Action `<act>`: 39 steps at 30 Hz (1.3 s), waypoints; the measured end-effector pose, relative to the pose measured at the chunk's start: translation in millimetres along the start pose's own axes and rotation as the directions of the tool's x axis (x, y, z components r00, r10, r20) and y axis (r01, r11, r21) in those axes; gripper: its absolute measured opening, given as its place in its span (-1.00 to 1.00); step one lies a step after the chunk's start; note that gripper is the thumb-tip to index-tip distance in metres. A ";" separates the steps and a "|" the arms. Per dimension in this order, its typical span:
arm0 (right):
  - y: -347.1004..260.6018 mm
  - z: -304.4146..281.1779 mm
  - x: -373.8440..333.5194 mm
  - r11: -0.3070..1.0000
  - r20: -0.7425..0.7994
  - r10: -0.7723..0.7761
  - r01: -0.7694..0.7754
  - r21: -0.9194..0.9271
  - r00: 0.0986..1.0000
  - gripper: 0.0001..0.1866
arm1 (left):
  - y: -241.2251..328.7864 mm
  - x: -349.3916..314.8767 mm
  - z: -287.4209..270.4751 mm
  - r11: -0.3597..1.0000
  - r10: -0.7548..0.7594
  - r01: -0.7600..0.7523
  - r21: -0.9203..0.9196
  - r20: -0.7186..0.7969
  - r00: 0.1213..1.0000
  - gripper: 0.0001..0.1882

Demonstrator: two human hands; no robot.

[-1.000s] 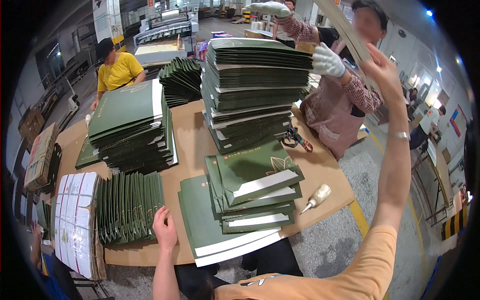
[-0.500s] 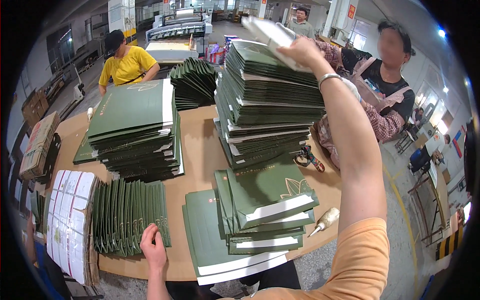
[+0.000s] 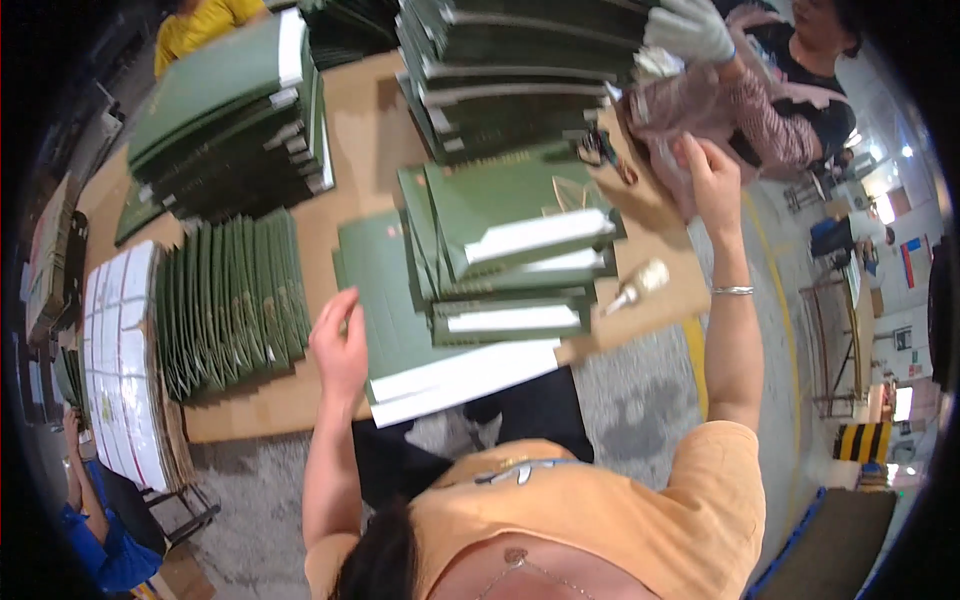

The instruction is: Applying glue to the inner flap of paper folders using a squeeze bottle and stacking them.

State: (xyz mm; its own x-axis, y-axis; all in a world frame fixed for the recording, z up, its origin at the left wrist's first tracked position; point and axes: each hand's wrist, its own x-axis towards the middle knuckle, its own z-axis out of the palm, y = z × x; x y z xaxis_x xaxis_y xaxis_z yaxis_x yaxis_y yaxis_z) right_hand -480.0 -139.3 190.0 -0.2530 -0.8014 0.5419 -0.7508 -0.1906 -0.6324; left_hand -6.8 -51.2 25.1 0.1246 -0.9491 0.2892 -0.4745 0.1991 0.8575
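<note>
My left hand [image 3: 338,345] is beside the left edge of the flat green paper sheets [image 3: 385,280], its fingers loosely bent and apart. Nothing shows in it; whether a fingertip touches the sheets I cannot tell. My right hand [image 3: 712,180], with a bangle at the wrist, is raised past the table's right edge. Its fingers are half curled, with nothing visible in them. Folded green paper bags [image 3: 510,205] with white strips lie overlapping on the sheets. A glue bottle [image 3: 645,282] with a pointed nozzle lies to their right, and scissors [image 3: 605,155] lie behind it.
Tall stacks of green bags stand at the back left [image 3: 215,100] and back centre [image 3: 520,80]. A row of fanned bags [image 3: 235,300] and a white wrapped bundle [image 3: 120,350] occupy the left. A co-worker's gloved hand [image 3: 690,30] is at the back right, by the tall stack.
My right hand has come back from above the tall stack, and the white item there is no longer in it. My left hand has moved from the fanned bags to the sheets. The view has tilted down.
</note>
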 end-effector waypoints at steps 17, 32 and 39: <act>33.6 57.2 -129.7 0.953 0.419 0.212 -0.281 0.110 0.883 -0.57 | 30.0 28.8 124.5 0.983 0.137 -0.163 0.085 0.255 0.957 -0.69; 68.7 88.9 -195.1 0.990 0.478 0.138 -0.103 -0.098 0.868 -0.79 | 13.9 26.8 179.5 0.906 0.132 -0.134 0.402 0.033 0.991 -0.88; 154.7 24.1 -166.5 0.887 -0.443 0.276 -0.403 -0.224 0.853 -0.50 | 3.1 6.0 152.0 0.857 0.313 -0.357 0.373 0.175 0.934 -0.68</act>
State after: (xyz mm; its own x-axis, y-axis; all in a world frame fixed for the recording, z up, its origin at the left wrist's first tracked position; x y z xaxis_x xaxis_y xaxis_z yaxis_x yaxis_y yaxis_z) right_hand -539.3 -49.0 -11.4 -0.6931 -0.4851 0.5332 -0.7009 0.2810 -0.6556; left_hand -140.0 -93.4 -35.3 -0.1847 -0.8665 0.4638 -0.7756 0.4184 0.4727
